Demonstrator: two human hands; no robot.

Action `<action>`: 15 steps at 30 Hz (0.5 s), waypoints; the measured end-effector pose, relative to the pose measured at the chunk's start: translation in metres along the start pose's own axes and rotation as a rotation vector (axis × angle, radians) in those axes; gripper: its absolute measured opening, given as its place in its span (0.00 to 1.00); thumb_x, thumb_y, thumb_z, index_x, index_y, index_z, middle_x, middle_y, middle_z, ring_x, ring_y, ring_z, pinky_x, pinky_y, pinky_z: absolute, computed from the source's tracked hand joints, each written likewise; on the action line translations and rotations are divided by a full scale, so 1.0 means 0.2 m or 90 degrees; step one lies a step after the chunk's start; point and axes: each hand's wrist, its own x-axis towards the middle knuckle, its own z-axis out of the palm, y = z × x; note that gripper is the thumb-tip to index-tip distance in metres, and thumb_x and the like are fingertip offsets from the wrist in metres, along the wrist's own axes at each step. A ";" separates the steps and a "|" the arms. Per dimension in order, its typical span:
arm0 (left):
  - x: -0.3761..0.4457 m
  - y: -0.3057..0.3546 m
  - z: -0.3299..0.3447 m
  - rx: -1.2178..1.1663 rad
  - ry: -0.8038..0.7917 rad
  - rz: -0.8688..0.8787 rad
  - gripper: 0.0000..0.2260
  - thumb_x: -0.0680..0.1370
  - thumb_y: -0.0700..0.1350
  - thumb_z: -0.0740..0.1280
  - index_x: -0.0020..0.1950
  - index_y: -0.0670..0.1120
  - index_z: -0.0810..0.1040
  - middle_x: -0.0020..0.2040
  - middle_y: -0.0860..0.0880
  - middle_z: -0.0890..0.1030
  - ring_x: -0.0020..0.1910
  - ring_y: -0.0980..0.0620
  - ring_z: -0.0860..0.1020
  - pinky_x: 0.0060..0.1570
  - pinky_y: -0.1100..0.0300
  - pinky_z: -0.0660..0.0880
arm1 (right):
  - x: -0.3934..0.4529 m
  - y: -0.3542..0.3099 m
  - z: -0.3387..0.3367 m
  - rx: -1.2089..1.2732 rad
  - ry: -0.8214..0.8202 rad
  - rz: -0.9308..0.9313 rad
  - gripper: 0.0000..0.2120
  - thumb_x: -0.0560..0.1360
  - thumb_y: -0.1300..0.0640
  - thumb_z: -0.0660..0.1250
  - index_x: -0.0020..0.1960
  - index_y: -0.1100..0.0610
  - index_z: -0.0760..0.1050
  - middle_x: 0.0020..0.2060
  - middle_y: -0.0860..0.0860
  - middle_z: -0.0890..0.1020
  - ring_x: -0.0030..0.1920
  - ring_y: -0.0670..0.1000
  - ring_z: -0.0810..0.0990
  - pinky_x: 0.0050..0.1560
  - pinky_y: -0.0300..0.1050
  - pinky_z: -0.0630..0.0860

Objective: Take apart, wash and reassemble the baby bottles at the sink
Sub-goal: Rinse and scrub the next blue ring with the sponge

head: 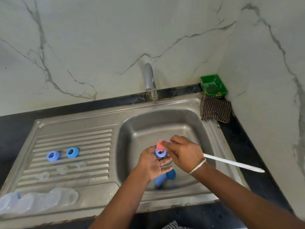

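Currently, left hand (152, 162) cradles a blue collar ring (160, 153) in curled fingers over the sink basin (189, 123). Right hand (183, 151), just right of the ring, pinches a pink sponge (159, 145) against its top.

Your view: even, soft daylight; faint shadows; wide-angle bending at edges; hands (166, 156) slightly motion-blurred; dull sheen on sink (165, 116).

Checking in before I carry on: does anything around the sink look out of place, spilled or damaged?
Nothing looks spilled or broken. One oddity: a long white stick lies across the sink's right rim, its end out over the dark counter, where a nudge might tip it. Rings and clear teats sit apart on the drainboard.
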 end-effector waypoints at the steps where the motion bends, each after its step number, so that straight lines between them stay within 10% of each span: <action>1: 0.00 0.00 0.02 0.002 0.002 0.000 0.14 0.81 0.48 0.58 0.51 0.43 0.81 0.49 0.42 0.84 0.52 0.43 0.82 0.63 0.42 0.73 | 0.01 0.00 0.01 -0.003 -0.013 0.010 0.14 0.72 0.49 0.61 0.53 0.41 0.82 0.37 0.45 0.77 0.35 0.51 0.79 0.23 0.42 0.74; 15: 0.10 -0.01 0.17 0.064 0.126 0.105 0.17 0.83 0.52 0.57 0.49 0.40 0.77 0.37 0.42 0.81 0.38 0.44 0.80 0.43 0.56 0.76 | 0.04 0.22 -0.08 0.227 -0.122 0.263 0.18 0.74 0.52 0.63 0.61 0.38 0.78 0.43 0.48 0.80 0.42 0.50 0.81 0.48 0.42 0.78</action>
